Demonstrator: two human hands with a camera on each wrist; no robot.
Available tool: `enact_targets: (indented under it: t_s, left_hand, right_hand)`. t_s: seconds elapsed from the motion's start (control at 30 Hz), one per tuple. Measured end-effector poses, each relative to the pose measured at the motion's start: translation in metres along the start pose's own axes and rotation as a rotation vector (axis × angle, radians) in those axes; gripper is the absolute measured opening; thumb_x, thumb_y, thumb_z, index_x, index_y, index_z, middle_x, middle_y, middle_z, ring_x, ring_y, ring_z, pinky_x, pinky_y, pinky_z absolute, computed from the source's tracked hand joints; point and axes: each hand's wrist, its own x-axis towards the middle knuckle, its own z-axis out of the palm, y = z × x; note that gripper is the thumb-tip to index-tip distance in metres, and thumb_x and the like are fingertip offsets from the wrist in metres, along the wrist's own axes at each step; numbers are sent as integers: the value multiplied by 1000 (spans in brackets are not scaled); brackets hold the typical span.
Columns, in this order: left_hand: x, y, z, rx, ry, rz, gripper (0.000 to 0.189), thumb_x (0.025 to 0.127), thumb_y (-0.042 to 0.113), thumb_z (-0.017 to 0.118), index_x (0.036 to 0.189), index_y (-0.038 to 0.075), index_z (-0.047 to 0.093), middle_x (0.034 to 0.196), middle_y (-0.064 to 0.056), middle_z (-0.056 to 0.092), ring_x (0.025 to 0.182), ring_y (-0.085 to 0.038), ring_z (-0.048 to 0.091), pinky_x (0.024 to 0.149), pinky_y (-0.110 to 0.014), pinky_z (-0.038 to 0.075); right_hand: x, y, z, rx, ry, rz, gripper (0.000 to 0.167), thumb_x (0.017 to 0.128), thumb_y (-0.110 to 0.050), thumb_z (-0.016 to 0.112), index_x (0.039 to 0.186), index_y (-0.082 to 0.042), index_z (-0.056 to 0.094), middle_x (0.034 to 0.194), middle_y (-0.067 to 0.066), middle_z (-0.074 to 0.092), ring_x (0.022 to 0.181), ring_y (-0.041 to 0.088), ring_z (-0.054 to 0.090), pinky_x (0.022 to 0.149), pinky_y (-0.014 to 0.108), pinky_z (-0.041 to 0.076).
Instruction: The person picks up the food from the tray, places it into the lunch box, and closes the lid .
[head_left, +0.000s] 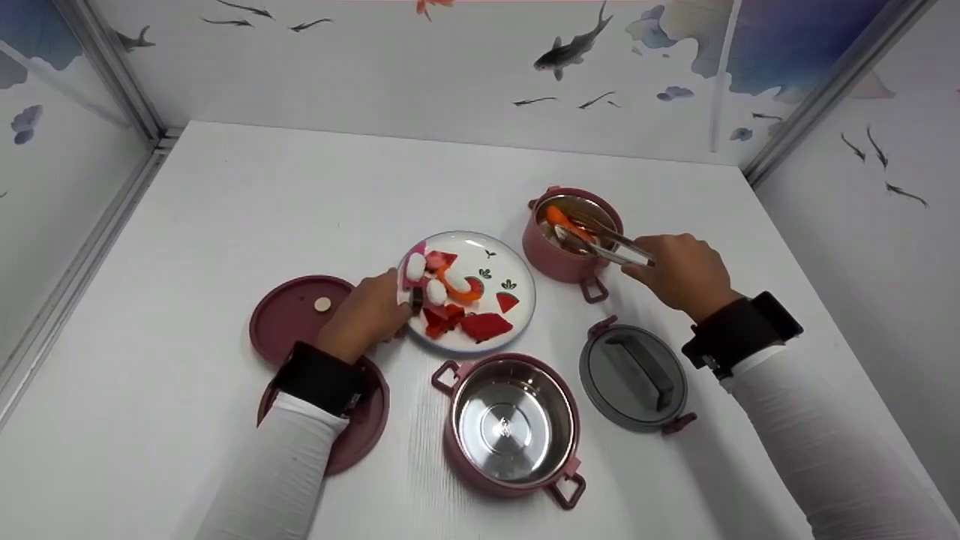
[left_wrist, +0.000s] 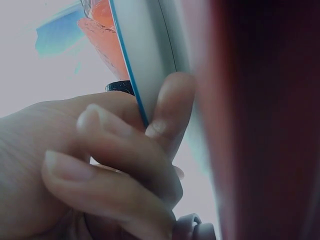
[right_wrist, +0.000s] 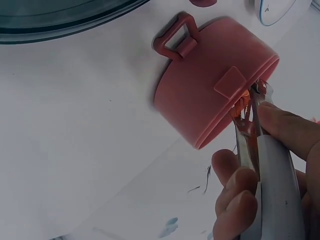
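My left hand (head_left: 367, 315) grips the left edge of a white plate (head_left: 469, 244) with a blue rim; the left wrist view shows the plate's edge (left_wrist: 125, 57) pinched by the fingers. Red pieces (head_left: 486, 326), an orange curved piece (head_left: 466, 292) and white oval pieces (head_left: 416, 267) lie on it. My right hand (head_left: 690, 274) holds metal tongs (head_left: 626, 253) with pale handles (right_wrist: 280, 185), their tips inside a small dark-pink pot (head_left: 555, 259). In that pot, an orange piece (head_left: 557, 216) touches or lies close to the tongs; whether they pinch it, I cannot tell.
A second pink pot (head_left: 480, 480) stands nearest me, steel inside with nothing in it. To its right lies a grey lid (head_left: 630, 375) with pink clips. Two dark-red round lids (head_left: 289, 315) sit left, partly under my left arm. Printed walls (head_left: 420, 82) border the table.
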Motion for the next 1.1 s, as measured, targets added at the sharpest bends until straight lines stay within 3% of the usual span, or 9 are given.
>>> enact_targets:
  t_s: [0.37, 0.57, 0.73, 0.83, 1.1]
  left_hand:
    - [0, 2, -1, 4, -19, -19, 26, 94, 14, 52, 119, 6, 52, 74, -7, 62, 54, -16, 57, 47, -28, 45]
    - [0, 1, -2, 4, -12, -12, 25, 94, 13, 53, 118, 6, 53, 72, -7, 61, 52, -16, 56, 46, -27, 44]
    - [-1, 1, -1, -5, -22, -15, 23, 94, 13, 53, 117, 6, 53, 75, -8, 61, 52, -16, 56, 46, -27, 45]
    - [0, 2, 0, 0, -19, -15, 23, 94, 12, 53, 117, 6, 53, 76, -8, 61, 51, -16, 56, 45, -27, 44]
    - [2, 1, -1, 18, -13, -6, 27, 94, 12, 52, 120, 5, 52, 72, -7, 62, 49, -15, 57, 44, -26, 43]
  right_hand:
    - [-6, -19, -9, 45, 85, -32, 31, 90, -27, 75, 114, -7, 73, 80, 13, 72, 64, 27, 64, 50, 40, 47]
    - [-9, -53, -8, 110, -16, -73, 38, 90, -32, 74, 120, -8, 72, 87, 8, 75, 68, 22, 61, 56, 34, 44]
    - [-10, -81, 2, 167, -138, -136, 38, 88, -33, 77, 119, -11, 72, 100, 4, 74, 83, 21, 65, 72, 39, 54]
    - [-9, -91, 10, 193, -156, -194, 35, 86, -31, 78, 115, -11, 73, 103, 4, 73, 88, 23, 64, 77, 41, 56]
    - [-4, -104, 22, 224, -196, -232, 26, 87, -30, 78, 104, -11, 77, 90, 1, 75, 75, 16, 60, 67, 33, 51]
